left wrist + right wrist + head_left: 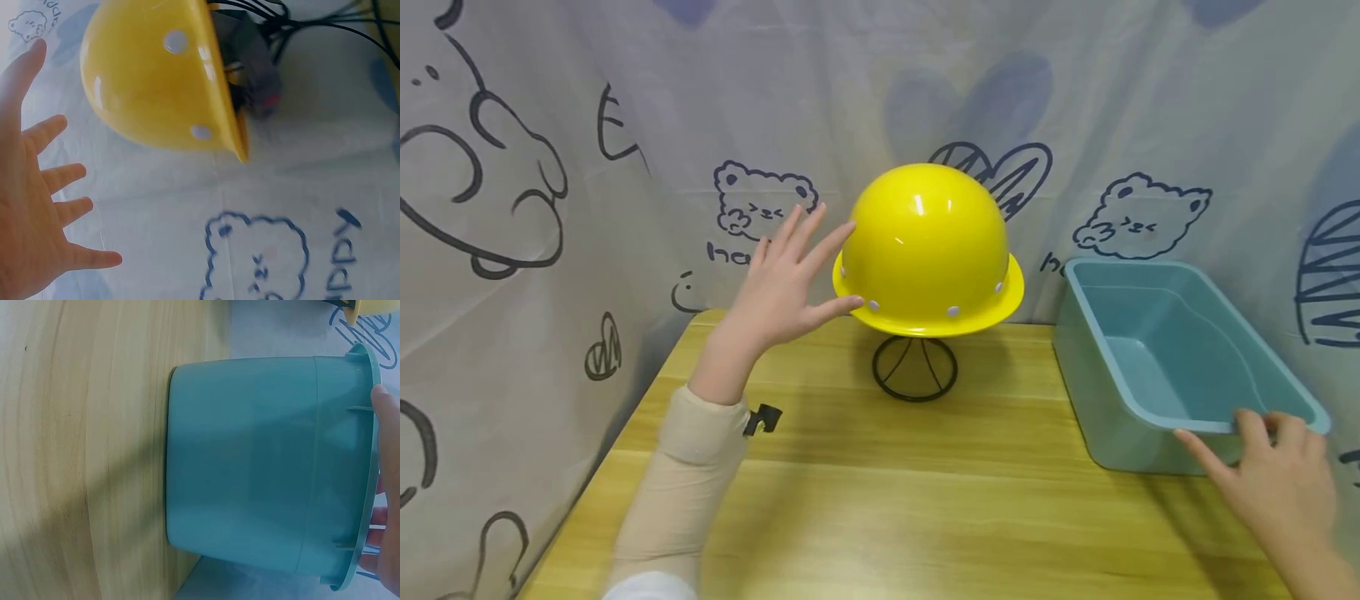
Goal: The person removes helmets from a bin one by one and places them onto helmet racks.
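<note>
A yellow hard hat (928,250) sits on a black wire stand (914,368) near the back of the table. My left hand (782,287) is raised at the hat's left side, fingers spread and straight. In the left wrist view, a gap separates this hand (37,206) from the hard hat (150,75), whose grey inner lining shows under the brim. On the right stands a teal plastic bin (1078,375). My right hand (1285,479) holds its near rim, fingers bent over the edge and thumb outside. The right wrist view shows the bin's end wall (250,462) side-on.
The wooden table (880,492) ends at a pale printed curtain (820,100) behind, with another stretch of curtain (497,350) along the left. A small black clip (763,419) is on the left sleeve cuff (707,425).
</note>
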Demonstrator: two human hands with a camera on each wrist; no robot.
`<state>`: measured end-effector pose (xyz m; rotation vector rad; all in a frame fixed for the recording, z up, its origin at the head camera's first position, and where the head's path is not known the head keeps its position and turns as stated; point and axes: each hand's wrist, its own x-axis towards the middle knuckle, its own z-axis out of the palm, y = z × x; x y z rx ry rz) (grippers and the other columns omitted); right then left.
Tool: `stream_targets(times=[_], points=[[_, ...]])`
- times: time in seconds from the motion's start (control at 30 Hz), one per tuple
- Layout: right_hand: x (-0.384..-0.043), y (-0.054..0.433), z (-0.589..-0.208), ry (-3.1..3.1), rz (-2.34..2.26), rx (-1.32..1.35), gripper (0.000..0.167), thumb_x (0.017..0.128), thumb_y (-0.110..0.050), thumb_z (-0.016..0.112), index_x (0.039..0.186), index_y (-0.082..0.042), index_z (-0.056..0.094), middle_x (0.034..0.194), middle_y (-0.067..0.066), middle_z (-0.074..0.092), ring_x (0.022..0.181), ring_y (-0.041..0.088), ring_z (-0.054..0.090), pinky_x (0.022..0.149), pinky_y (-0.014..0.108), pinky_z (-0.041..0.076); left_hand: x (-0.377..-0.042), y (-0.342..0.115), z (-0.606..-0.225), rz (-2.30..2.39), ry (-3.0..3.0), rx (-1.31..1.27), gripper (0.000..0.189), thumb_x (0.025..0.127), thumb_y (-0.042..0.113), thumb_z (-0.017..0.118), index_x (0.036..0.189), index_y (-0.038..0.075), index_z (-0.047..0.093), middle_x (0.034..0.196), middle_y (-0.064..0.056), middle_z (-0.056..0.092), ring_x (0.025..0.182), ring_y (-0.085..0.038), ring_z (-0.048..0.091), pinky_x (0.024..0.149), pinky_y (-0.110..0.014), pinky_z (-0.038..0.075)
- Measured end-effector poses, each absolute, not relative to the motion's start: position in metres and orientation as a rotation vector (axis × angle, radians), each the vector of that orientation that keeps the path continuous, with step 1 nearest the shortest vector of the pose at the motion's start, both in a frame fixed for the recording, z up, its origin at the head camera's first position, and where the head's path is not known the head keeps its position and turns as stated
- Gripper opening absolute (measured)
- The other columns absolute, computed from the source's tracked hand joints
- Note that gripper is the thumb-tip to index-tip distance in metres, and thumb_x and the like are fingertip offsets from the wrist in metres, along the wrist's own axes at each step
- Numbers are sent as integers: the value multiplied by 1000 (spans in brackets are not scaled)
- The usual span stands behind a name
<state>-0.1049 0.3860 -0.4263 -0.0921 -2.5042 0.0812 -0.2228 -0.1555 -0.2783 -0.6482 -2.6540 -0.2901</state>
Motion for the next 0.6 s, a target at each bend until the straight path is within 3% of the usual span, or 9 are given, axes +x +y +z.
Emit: stream_targets(times=[0.2, 0.6], points=[[-110, 389, -427, -2409, 31, -14, 116, 73, -94, 4, 105, 7, 51, 99, 38, 47, 81, 59, 45, 70, 64, 36, -199, -183, -305, -281, -2689, -556, 82, 86, 69, 54, 154, 45, 13, 166, 2, 1, 153, -32, -2, 111, -75, 11], [-104, 394, -428, -2328, 20, -41, 118, 78, -91, 12, 105, 15, 55, 104, 41, 51, 91, 58, 47, 79, 66, 39, -188, -218, -375, -355, -2886, -310, 81, 88, 74, 43, 155, 44, 8, 166, -5, 1, 152, -37, -2, 109, -78, 8]])
